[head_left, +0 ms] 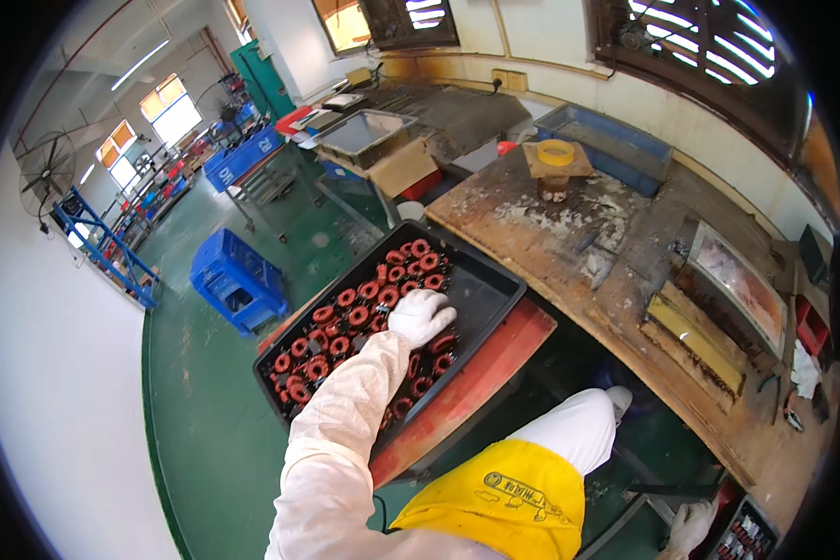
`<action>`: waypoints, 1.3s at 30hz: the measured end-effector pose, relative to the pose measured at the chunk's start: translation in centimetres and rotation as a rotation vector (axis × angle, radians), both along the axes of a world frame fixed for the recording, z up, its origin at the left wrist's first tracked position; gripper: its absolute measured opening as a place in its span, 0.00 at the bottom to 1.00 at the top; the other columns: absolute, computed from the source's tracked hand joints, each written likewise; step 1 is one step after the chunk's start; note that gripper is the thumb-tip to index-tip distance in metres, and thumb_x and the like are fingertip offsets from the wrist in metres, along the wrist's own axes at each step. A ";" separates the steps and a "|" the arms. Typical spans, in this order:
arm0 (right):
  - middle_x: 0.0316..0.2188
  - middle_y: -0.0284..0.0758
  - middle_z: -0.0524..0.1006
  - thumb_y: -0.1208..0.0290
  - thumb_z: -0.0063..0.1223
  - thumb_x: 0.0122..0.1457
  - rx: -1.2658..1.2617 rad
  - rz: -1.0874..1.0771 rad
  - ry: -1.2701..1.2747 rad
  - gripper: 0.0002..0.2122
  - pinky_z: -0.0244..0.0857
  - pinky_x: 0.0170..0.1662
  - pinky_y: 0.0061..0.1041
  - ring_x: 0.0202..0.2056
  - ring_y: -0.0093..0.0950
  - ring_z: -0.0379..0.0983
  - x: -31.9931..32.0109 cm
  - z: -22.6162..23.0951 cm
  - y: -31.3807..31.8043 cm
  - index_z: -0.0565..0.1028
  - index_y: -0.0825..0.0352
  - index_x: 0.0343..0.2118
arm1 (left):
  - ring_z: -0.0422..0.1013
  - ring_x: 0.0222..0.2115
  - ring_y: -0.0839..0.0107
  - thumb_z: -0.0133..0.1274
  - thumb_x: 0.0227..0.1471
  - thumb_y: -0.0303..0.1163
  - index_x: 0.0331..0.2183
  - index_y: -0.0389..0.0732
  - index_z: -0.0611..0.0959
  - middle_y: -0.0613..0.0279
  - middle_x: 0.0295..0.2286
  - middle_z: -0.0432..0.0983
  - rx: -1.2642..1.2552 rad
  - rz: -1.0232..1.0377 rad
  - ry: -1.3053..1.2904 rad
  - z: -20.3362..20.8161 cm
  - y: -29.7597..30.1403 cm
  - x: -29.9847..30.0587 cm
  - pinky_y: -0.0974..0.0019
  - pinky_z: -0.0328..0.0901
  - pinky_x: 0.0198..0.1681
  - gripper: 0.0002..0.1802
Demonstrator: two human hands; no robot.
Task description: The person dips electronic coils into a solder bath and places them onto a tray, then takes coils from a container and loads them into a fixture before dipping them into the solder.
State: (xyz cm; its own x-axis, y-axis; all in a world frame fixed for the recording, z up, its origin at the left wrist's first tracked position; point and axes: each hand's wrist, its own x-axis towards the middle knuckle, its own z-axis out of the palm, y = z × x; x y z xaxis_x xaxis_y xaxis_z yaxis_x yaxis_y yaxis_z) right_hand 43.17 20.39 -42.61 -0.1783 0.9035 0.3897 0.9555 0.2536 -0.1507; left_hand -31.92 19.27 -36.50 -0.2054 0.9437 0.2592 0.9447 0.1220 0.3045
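Observation:
In white gloves, my left hand [422, 318] reaches into a black tray [488, 297] and rests among copper-red ring coils [358, 315]. Its fingers curl downward and together; whatever is under the fingertips is hidden. The coils lie loose and jumbled over most of the tray, with a bare strip along its right side. Far off at the lower right edge, my right hand [690, 525] is beside a small dark tray [746, 535] that holds rows of small parts. Its fingers are small and partly cut off by the picture's rim, so their grip does not show.
A red board [457, 411] lies under the coil tray. To the right stands a worn wooden bench [495, 201] with a yellow tape roll [555, 152], a blue bin [616, 140] and a yellow-topped brush-like block [695, 345]. A blue stool [238, 280] stands on the green floor.

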 end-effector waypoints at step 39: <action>0.18 0.41 0.71 0.74 0.57 0.38 0.089 0.012 0.004 0.06 0.53 0.65 0.50 0.34 0.42 0.70 -1.2 0.3 0.3 0.73 0.69 0.13 | 0.73 0.47 0.52 0.52 0.48 0.62 0.44 0.54 0.83 0.53 0.52 0.68 -0.339 0.139 0.182 0.3 3.0 2.8 0.53 0.66 0.51 0.28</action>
State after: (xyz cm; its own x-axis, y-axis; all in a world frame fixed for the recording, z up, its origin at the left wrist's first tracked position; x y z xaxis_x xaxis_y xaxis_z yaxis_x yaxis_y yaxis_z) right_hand 41.96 20.72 -42.34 -0.1873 0.8630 0.4692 0.9518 0.2776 -0.1305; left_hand -29.14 22.25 -36.15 -0.3164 0.9485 -0.0176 0.9469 0.3169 0.0542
